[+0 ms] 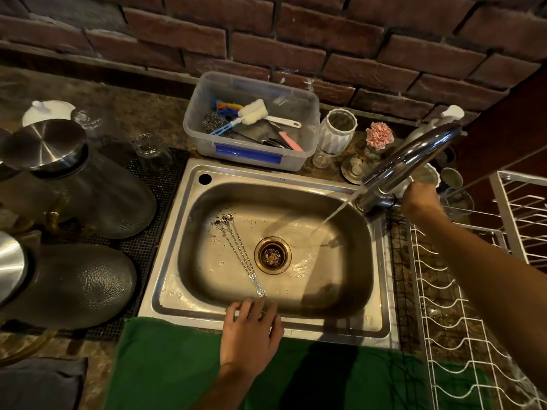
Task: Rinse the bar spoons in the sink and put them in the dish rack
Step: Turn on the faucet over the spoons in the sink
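Thin twisted bar spoons (236,247) lie together on the bottom of the steel sink (376,318), bowls at the far left among dark grit, handle ends near the front wall. My left hand (251,329) rests on the sink's front rim with relaxed fingers just short of the handle ends, holding nothing. At the right, my right hand (420,199) grips the lever of the chrome faucet (411,158). Water streams from the spout into the basin right of the drain (273,255). The white wire dish rack (461,306) stands right of the sink.
A clear plastic tub (251,119) with brushes and scourers sits behind the sink. Dark glass jars with steel lids (88,190) stand on a black mat at the left. A white vase (337,131), small glasses and a pink flower crowd the back right. A green cloth (177,365) covers the front counter.
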